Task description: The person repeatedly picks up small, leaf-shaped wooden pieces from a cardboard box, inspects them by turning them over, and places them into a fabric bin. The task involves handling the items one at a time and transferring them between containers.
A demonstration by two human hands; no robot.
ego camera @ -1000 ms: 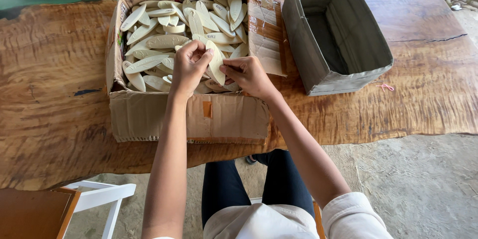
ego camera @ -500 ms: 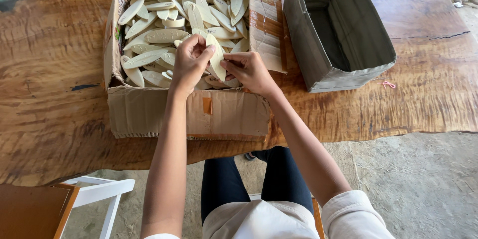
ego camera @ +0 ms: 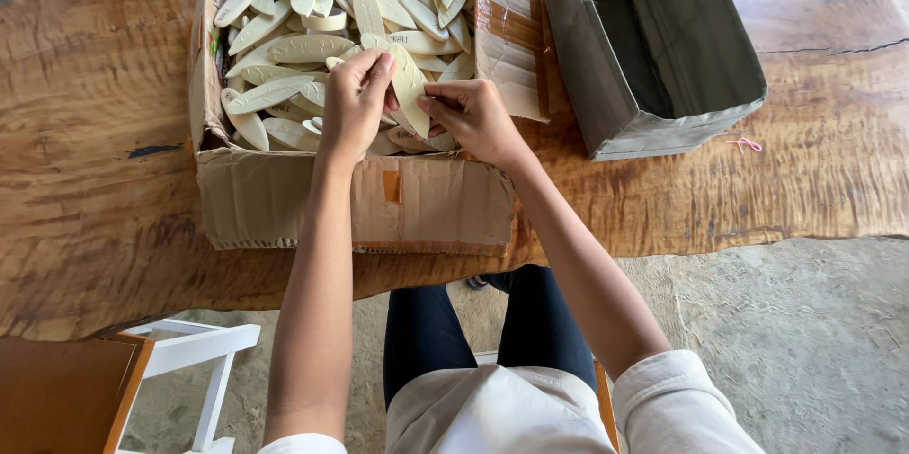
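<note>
While seated at a slab of rough wooden table (ego camera: pixel 114 189), a person works with both hands over an open cardboard box (ego camera: pixel 284 198) in the upper middle of the frame. The left hand (ego camera: pixel 352 102) and the right hand (ego camera: pixel 473 116) meet above the box's near side, and between them they hold one pale, leaf-shaped flat piece (ego camera: pixel 409 85), tilted, its tip pointing toward the top of the frame. The left fingers (ego camera: pixel 377 71) curl around its upper left edge; the right fingertips pinch its lower right edge. Beneath the hands the box is filled with a loose heap of similar pale pieces (ego camera: pixel 275 47), overlapping in every direction. A box flap (ego camera: pixel 511 33) stands open just right of the hands. Farther right, in the upper right of the frame, sits an open grey box (ego camera: pixel 663 123), apart from the cardboard one. A white chair frame (ego camera: pixel 199 350) shows at the lower left, near the person's dark trousers (ego camera: pixel 426 331).
</note>
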